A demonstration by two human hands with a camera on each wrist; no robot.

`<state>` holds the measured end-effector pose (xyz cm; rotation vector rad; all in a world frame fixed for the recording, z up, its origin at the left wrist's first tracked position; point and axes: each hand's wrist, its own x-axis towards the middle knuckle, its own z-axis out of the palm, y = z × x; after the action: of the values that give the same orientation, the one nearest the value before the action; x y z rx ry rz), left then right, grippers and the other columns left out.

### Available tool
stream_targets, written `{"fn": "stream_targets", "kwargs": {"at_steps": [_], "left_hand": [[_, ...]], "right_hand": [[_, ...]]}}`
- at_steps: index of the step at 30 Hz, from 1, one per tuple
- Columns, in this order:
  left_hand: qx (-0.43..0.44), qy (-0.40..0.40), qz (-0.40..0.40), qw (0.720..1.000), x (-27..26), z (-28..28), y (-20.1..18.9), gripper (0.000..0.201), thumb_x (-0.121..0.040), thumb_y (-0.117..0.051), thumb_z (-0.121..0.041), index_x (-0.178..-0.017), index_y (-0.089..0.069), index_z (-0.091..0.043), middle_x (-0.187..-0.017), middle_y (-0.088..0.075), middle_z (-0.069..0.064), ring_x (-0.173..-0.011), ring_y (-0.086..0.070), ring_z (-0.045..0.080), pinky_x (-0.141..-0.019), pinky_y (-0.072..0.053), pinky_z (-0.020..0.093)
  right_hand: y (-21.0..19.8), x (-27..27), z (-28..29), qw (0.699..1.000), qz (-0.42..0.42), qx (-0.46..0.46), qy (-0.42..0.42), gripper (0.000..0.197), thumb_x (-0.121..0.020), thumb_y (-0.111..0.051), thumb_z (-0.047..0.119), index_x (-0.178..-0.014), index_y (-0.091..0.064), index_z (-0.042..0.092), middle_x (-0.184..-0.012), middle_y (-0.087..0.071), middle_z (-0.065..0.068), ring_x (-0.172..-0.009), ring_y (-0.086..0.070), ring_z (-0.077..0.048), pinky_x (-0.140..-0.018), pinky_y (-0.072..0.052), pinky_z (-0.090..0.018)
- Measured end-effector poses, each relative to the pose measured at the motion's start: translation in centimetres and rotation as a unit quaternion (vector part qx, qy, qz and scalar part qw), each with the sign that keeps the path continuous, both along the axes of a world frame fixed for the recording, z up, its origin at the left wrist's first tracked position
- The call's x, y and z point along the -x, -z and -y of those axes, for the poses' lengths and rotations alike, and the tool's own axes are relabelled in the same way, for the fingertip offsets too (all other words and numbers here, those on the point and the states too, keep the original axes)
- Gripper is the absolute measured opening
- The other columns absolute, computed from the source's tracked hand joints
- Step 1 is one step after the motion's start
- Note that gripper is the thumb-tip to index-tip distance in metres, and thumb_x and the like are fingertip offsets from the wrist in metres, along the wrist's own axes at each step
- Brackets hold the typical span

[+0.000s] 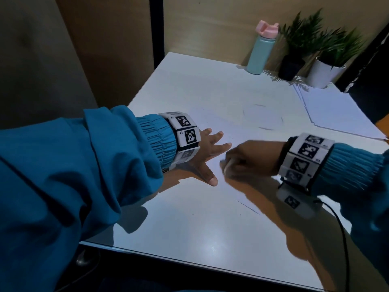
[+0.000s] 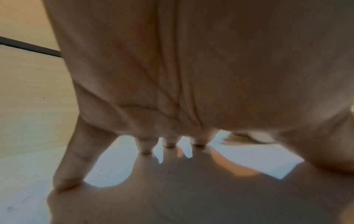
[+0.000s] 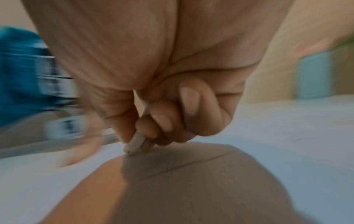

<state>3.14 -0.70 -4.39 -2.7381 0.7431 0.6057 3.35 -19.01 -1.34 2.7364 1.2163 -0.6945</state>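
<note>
A white sheet of paper (image 1: 248,116) with a few faint pen strokes lies on the white table (image 1: 189,228). My left hand (image 1: 210,150) lies flat on the sheet with its fingers spread; in the left wrist view the fingertips (image 2: 145,149) touch the surface. Just to its right, my right hand (image 1: 242,159) is curled round a thin white pen (image 1: 227,164). In the blurred right wrist view, thumb and fingers pinch the pen (image 3: 135,142), whose tip rests on the sheet.
At the back stand a teal bottle (image 1: 261,51) with a pink lid, a plant in a black pot (image 1: 291,66) and another in a white pot (image 1: 323,73). A stack of white sheets (image 1: 336,114) lies at the right. A black cable (image 1: 343,232) hangs from my right wrist.
</note>
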Motion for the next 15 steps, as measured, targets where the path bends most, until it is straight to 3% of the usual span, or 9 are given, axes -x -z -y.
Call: {"fn": "stream_targets", "kwargs": {"at_steps": [3,6,8,10,12,15], "left_hand": [[-0.001,0.000,0.000,1.000,-0.1,0.0,0.0,0.121,-0.068,-0.046,-0.089,-0.154,0.017,-0.032,-0.164,0.018,0.002,-0.151,0.010,0.032,-0.117,-0.008,0.057],[0.004,0.003,-0.001,1.000,0.0,-0.1,-0.1,0.123,-0.067,-0.048,-0.089,-0.154,0.018,-0.033,-0.164,0.018,0.002,-0.151,0.009,0.032,-0.116,-0.009,0.058],[0.013,0.004,-0.002,1.000,0.1,-0.1,-0.1,0.124,-0.066,-0.051,-0.088,-0.155,0.016,-0.033,-0.164,0.018,0.003,-0.151,0.010,0.032,-0.116,-0.008,0.058],[0.015,0.007,0.000,1.000,0.2,-0.1,-0.1,0.124,-0.064,-0.051,-0.089,-0.154,0.016,-0.034,-0.164,0.016,0.005,-0.150,0.009,0.033,-0.116,-0.007,0.057],[0.018,0.009,0.000,1.000,0.2,-0.1,0.0,0.124,-0.062,-0.047,-0.092,-0.152,0.018,-0.037,-0.164,0.016,0.005,-0.150,0.009,0.034,-0.116,-0.006,0.057],[0.014,0.015,0.000,1.000,0.1,-0.1,-0.1,0.124,-0.058,-0.041,-0.095,-0.152,0.017,-0.039,-0.164,0.016,0.006,-0.150,0.009,0.035,-0.116,-0.005,0.058]], "right_hand": [[-0.6,-2.5,0.7,0.996,0.066,0.013,0.050,0.006,-0.093,-0.050,0.023,-0.088,-0.050,0.026,-0.086,-0.057,0.008,-0.086,-0.057,-0.017,-0.075,-0.036,-0.024],[-0.2,0.3,-0.8,0.999,-0.024,-0.038,0.016,0.009,-0.082,-0.046,0.027,-0.074,-0.050,0.028,-0.069,-0.056,0.010,-0.068,-0.053,-0.012,-0.071,-0.044,-0.027],[-0.1,1.7,-1.6,0.997,-0.070,-0.026,-0.009,0.019,-0.084,-0.046,0.029,-0.069,-0.057,0.022,-0.069,-0.060,0.006,-0.068,-0.057,-0.012,-0.074,-0.047,-0.027],[-0.3,0.3,-1.5,0.999,-0.037,-0.006,-0.008,0.016,-0.091,-0.049,0.025,-0.083,-0.062,0.019,-0.079,-0.063,0.008,-0.077,-0.059,-0.011,-0.076,-0.044,-0.023],[-0.6,-1.6,-0.9,0.999,0.021,0.006,0.046,0.019,-0.094,-0.050,0.030,-0.100,-0.062,0.017,-0.092,-0.063,0.003,-0.087,-0.058,-0.016,-0.078,-0.039,-0.025],[-0.1,-1.6,-0.9,0.998,0.042,0.002,0.051,0.020,-0.093,-0.049,0.029,-0.100,-0.063,0.016,-0.094,-0.067,-0.002,-0.086,-0.059,-0.020,-0.078,-0.045,-0.029]]}}
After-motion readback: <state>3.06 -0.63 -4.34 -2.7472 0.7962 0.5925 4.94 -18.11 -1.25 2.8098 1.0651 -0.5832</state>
